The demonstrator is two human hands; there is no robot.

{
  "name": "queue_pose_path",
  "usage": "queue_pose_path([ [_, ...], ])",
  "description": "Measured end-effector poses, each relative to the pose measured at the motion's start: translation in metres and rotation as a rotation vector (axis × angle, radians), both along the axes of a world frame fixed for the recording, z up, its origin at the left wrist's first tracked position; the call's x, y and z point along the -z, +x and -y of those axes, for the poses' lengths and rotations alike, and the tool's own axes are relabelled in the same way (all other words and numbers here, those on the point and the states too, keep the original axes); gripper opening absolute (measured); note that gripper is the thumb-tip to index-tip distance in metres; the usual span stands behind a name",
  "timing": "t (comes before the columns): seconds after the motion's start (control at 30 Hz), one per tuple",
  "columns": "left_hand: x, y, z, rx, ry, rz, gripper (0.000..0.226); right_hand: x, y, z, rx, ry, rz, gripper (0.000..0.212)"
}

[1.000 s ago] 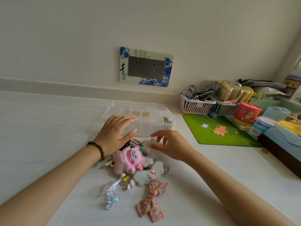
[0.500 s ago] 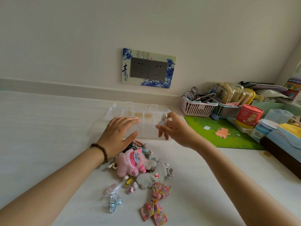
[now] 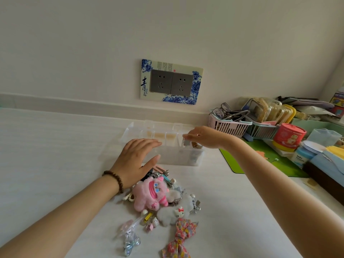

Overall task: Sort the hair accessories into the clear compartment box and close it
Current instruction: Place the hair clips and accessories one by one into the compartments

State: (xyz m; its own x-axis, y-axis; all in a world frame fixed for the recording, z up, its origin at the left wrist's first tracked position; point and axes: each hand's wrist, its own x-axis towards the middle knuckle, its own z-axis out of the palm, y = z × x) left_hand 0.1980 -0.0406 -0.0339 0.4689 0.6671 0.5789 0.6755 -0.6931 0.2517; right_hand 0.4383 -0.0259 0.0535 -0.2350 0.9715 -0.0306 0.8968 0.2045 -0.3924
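Note:
The clear compartment box [image 3: 173, 159] stands open on the white table, its lid tilted back toward the wall. My right hand [image 3: 205, 137] hovers over the box's right end, pinching a small silver-grey hair clip [image 3: 185, 142]. My left hand [image 3: 136, 161] rests flat, fingers apart, against the box's front left. A pile of hair accessories lies nearer me: a pink plush clip [image 3: 150, 194], a white fluffy cat-face clip [image 3: 174, 214], a floral bow [image 3: 181, 237], a silver bow clip [image 3: 131, 243] and several small clips.
To the right sit a pink basket [image 3: 228, 126] with glasses, a green mat [image 3: 260, 161], a red tin [image 3: 288, 136], a blue-capped bottle [image 3: 301, 157] and stacked boxes. A socket plate [image 3: 171, 81] is on the wall behind.
My right hand picked a small clip from the pile and carried it up and right over the box's right end. My left hand stayed at the box front.

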Motion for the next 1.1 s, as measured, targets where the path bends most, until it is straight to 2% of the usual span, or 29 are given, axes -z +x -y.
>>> queue_pose_path([
  [0.1, -0.001, 0.0, 0.002, 0.004, -0.002, -0.005, 0.064, 0.008, -0.006, -0.006, 0.022, -0.013, 0.128, 0.044],
  [0.23, -0.001, -0.001, 0.002, 0.004, 0.007, -0.013, 0.065, 0.019, -0.005, -0.003, 0.043, 0.241, 0.138, 0.038],
  [0.3, -0.001, -0.001, 0.002, 0.004, 0.001, -0.014, 0.064, 0.022, -0.008, 0.013, 0.003, 0.447, 0.0, 0.029],
  [0.33, -0.001, -0.001, 0.002, 0.003, -0.002, -0.012, 0.064, 0.023, -0.012, 0.025, -0.025, 0.475, -0.121, 0.023],
  [0.4, -0.002, -0.001, 0.002, 0.002, -0.001, -0.012, 0.064, 0.025, -0.019, 0.047, -0.102, 0.338, -0.279, 0.017],
  [0.47, -0.002, 0.0, 0.003, 0.005, 0.003, -0.016, 0.063, 0.036, -0.027, 0.063, -0.144, 0.136, -0.239, 0.02],
  [0.57, -0.002, -0.001, 0.003, 0.002, 0.005, -0.016, 0.059, 0.055, -0.031, 0.068, -0.109, 0.014, -0.182, 0.024],
  [0.77, -0.003, -0.004, 0.003, 0.02, 0.011, -0.016, 0.058, 0.061, -0.033, 0.069, -0.054, -0.037, -0.27, 0.017],
  [0.93, -0.003, -0.004, 0.003, 0.018, 0.005, -0.01, 0.058, 0.061, -0.024, 0.068, 0.046, -0.07, -0.449, 0.011],
  [1.03, -0.003, -0.003, 0.003, 0.019, -0.002, -0.002, 0.059, 0.05, -0.02, 0.069, 0.041, -0.098, -0.639, 0.02],
  [1.1, -0.002, -0.003, 0.003, 0.016, -0.004, 0.003, 0.059, 0.035, -0.016, 0.063, 0.038, -0.012, -0.726, 0.03],
])
